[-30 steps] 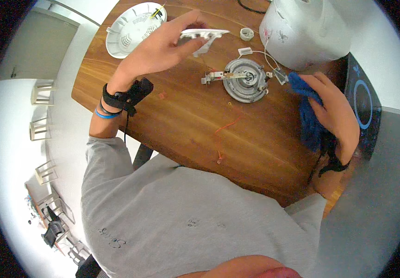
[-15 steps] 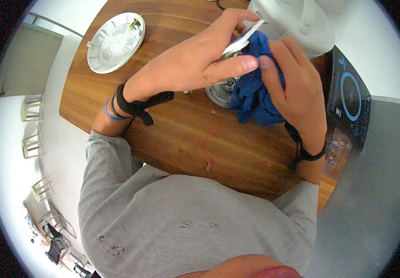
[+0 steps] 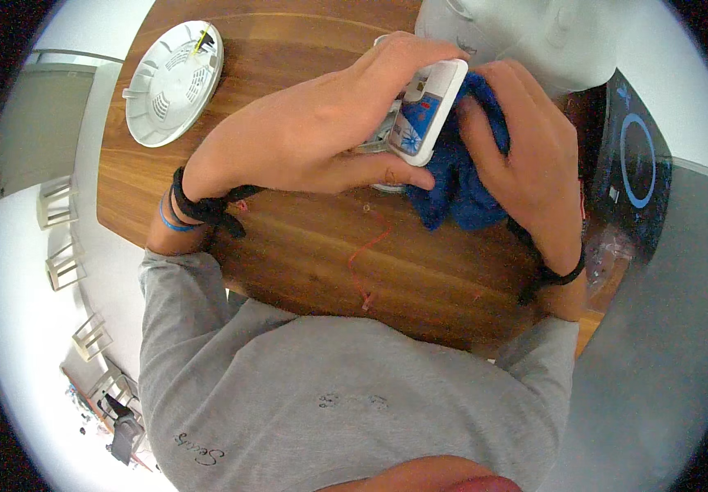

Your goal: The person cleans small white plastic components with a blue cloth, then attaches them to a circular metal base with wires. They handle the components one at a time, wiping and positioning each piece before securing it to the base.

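Observation:
My left hand (image 3: 305, 127) is closed on a small white rectangular panel (image 3: 450, 90) with a blue printed face, gripping it between thumb and fingers; the panel stands tilted up on edge. My right hand (image 3: 530, 143) is closed on a bunched blue cloth (image 3: 456, 201), just to the right of the panel and against it. The cloth hangs below my right fingers. Under both hands sits a round metallic part, mostly hidden; only a bit of its rim (image 3: 387, 188) shows.
A round white vented plastic base (image 3: 165, 107) with a black and yellow connector lies at the far left. A white appliance body (image 3: 526, 41) stands at the back. At right are a black cooktop panel (image 3: 634, 156) and a clear plastic bag (image 3: 608, 254). A red wire (image 3: 352, 258) lies nearer me.
My left hand has turned the white panel from edge-on so its blue printed face shows. The cloth stays in my right hand. The view has shifted slightly.

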